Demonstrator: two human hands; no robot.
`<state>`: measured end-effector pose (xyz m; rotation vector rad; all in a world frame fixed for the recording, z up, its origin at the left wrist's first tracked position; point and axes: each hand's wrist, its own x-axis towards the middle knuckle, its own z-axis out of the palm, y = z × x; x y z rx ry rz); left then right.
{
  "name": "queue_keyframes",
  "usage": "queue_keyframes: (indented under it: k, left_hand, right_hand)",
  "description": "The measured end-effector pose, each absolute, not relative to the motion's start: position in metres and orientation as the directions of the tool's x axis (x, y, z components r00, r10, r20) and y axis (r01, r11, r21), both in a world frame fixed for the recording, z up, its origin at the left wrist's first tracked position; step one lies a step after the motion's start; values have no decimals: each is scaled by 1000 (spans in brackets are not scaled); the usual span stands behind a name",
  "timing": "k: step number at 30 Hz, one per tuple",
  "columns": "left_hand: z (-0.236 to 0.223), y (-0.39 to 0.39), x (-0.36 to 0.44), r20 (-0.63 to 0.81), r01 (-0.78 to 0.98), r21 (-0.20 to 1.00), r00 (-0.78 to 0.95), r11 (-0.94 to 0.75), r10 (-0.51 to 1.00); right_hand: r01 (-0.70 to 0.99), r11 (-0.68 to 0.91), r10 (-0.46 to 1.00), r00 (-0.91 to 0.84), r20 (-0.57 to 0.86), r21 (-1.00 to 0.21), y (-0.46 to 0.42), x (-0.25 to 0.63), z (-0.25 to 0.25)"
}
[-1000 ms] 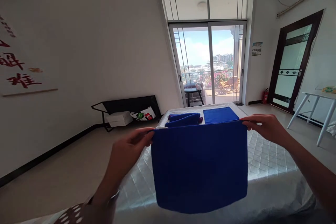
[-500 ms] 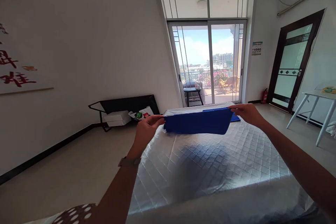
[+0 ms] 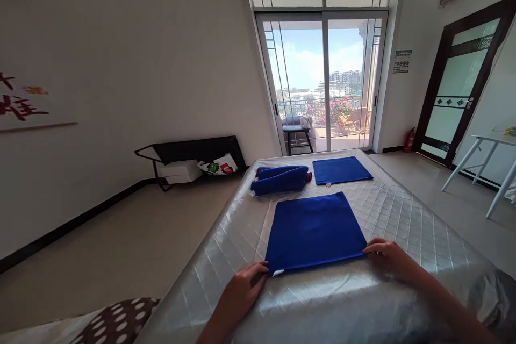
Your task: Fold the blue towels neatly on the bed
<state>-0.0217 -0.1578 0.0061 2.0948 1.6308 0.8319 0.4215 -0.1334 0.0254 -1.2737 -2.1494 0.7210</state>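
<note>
A flat, square blue cloth (image 3: pixel 316 231) with a small white tag at its near left corner lies spread on the plastic-covered mattress (image 3: pixel 226 258). My left hand (image 3: pixel 246 282) pinches that tagged corner between thumb and fingers. At the near right corner, my right hand (image 3: pixel 385 252) is closed on the edge in the same way. Beyond it on the left lie folded or rolled blue cloths (image 3: pixel 280 180) with dark red showing at the ends. A second flat blue cloth (image 3: pixel 342 170) lies at the far right of the mattress.
A black rack (image 3: pixel 195 150) holding a white box (image 3: pixel 177 172) and a printed bag (image 3: pixel 220 165) stands along the left wall. At the right are a white table (image 3: pixel 494 140) and a fire extinguisher (image 3: pixel 409 141). Brown dotted fabric (image 3: pixel 121 322) lies at lower left.
Both hands have come down and toward me with the blue cloth, which hung in the air and now lies flat on the mattress. The cloths behind it have come into view.
</note>
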Motion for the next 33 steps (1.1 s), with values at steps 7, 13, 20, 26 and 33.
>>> queue_keyframes:
  k: [7,13,20,26,33]
  left_hand:
    - [-7,-173,-27,295,795,526,162,-301,942]
    - [-13,-185,-29,333,765,543,183,-347,925]
    - [-10,-190,-32,365,733,545,228,-406,902]
    - [-2,-189,-38,315,820,404,292,-406,903]
    - [29,-142,57,363,799,309,402,-516,840]
  right_hand:
    - [690,430,892,-424,157,-583,-149,425,26]
    - [739,446,889,-429,157,-504,-159,422,22]
    - [720,445,888,-430,161,-532,-171,422,22]
    - [749,413,902,-415,119,-518,-166,415,40]
    - [856,294,956,-270,117,-425,-117,359,29]
